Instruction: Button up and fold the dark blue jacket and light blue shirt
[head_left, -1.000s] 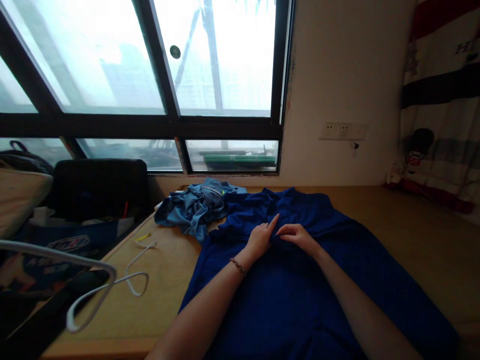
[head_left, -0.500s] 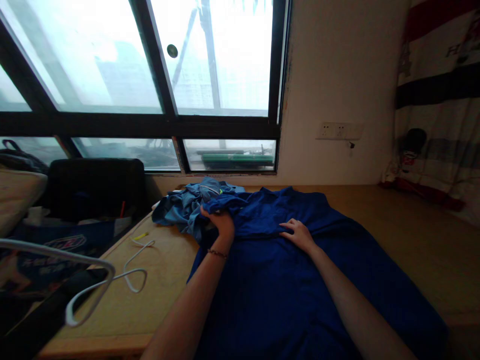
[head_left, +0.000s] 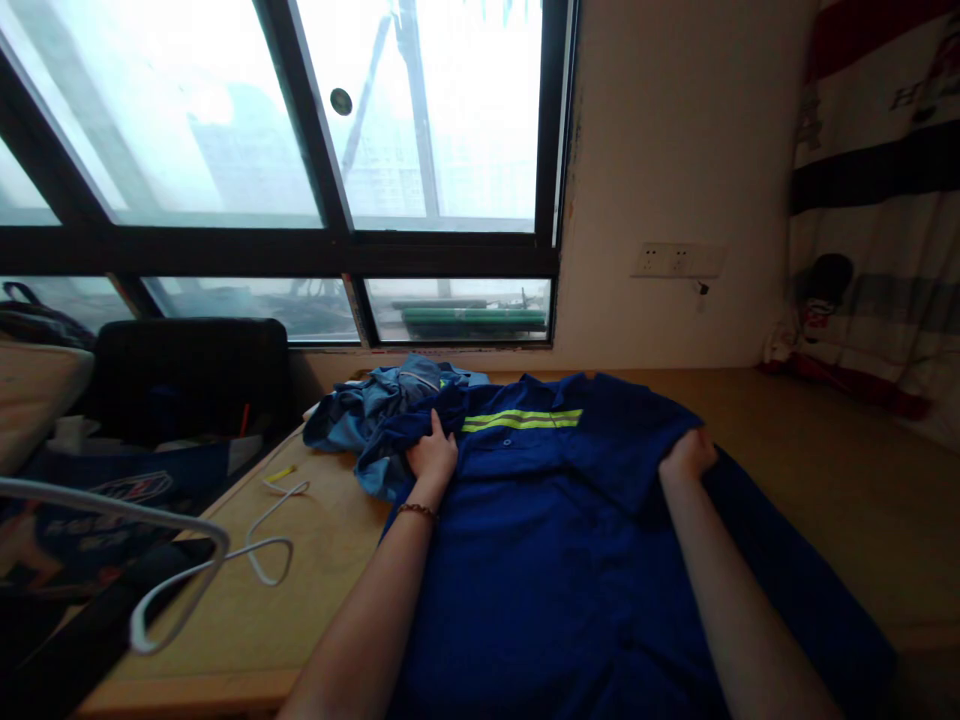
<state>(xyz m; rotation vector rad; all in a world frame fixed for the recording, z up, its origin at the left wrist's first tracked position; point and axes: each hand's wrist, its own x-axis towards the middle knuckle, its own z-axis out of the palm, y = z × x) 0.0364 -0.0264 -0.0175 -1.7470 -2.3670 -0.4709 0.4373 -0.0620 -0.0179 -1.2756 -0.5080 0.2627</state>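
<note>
A dark blue work shirt with a yellow-green reflective stripe lies spread on the wooden table in front of me. My left hand, with a bead bracelet at the wrist, grips the shirt's left shoulder edge, fingers curled into the cloth. At the shirt's right shoulder, my right hand is closed on a fold of the blue fabric. A crumpled lighter blue garment sits just beyond my left hand.
A white clothes hanger and a small yellow item lie on the table's left part. Another hanger juts in at the near left. A black chair, bags, window, wall socket and striped curtain surround the table.
Both hands moved apart from the shirt's middle to its two shoulders and took hold of the cloth. The shirt top has been pulled flat, so the reflective stripe now shows.
</note>
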